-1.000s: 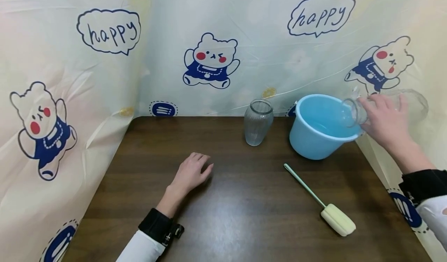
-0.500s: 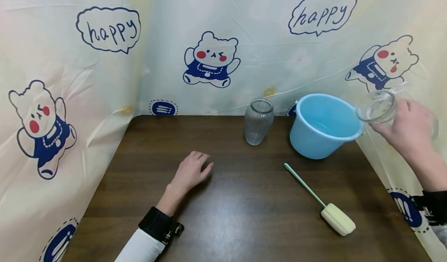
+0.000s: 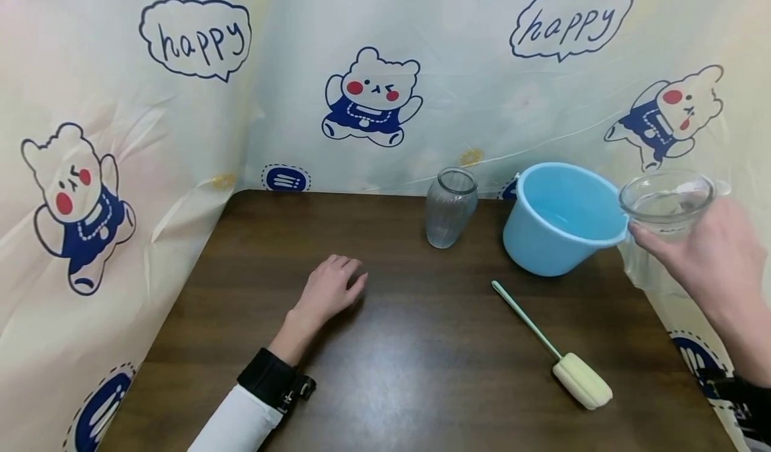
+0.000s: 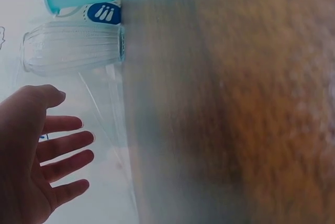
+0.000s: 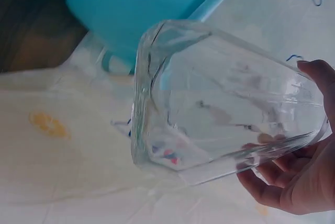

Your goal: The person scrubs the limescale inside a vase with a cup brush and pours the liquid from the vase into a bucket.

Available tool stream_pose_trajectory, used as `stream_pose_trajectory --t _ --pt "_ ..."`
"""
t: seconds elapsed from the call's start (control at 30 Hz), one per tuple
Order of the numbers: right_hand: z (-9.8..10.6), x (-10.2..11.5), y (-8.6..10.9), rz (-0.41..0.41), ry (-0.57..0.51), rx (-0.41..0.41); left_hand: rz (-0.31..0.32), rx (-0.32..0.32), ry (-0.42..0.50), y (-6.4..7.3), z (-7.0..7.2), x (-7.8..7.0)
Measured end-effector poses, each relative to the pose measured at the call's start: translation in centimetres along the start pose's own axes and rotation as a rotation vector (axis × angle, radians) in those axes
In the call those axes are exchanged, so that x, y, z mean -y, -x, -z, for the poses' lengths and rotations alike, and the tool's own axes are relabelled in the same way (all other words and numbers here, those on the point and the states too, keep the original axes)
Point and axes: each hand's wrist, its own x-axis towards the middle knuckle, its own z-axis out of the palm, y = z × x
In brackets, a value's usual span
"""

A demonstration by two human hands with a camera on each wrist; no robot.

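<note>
Pale cloth (image 3: 458, 17), printed with bears and lettering, is hung behind and beside a dark wooden bench (image 3: 409, 351). At the front of the bench, a brush (image 3: 569, 365) is laid aslant, with its sponge head directed nearer and to the right, and its thin handle farther and to the left. Over the bench, the left hand (image 3: 328, 288) is kept released, its fingers loosely extended; whether the wood is touched cannot be told. By the right hand (image 3: 725, 254) a clear glass jar (image 5: 220, 103) is grasped close below its rim. This jar is held beyond the right edge of the bench, just beside the bucket (image 3: 539, 248); its long axis is nearly upright, mouth up and base down. The bucket is placed at the far right corner, and to its left a ribbed jar (image 3: 450, 211) is stood upright.

In the right wrist view, the cut corners of the held jar's base are revealed, which can hardly be seen from the head. In the left wrist view, the palm and the spread fingers are shown; the brush is seen by the head camera only. Two jars, one bucket, one brush and two hands are counted.
</note>
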Motion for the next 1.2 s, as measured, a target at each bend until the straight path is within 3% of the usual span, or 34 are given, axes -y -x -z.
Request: stream_pose_trajectory --t 0.23,0.4,0.57,0.83,1.2 --pt "0.2 3.0 1.8 0.069 -0.199 0.003 0.027 0.051 -0.011 -0.1 0.5 -0.5" --pt "0.5 5.1 2.7 0.079 -0.301 0.107 0.026 0.069 -0.009 0.1 0.5 -0.7" --pt "-0.6 7.8 3.2 0.118 -0.404 0.174 0.024 0.054 -0.01 0.0 0.7 -0.9" --pt "-4.7 12.4 3.5 0.184 -0.561 0.241 0.011 0.055 -0.016 0.1 0.8 -1.0" --pt "-12.9 18.7 2.5 0.23 -0.732 0.3 0.007 0.06 -0.029 0.3 0.7 -1.3"
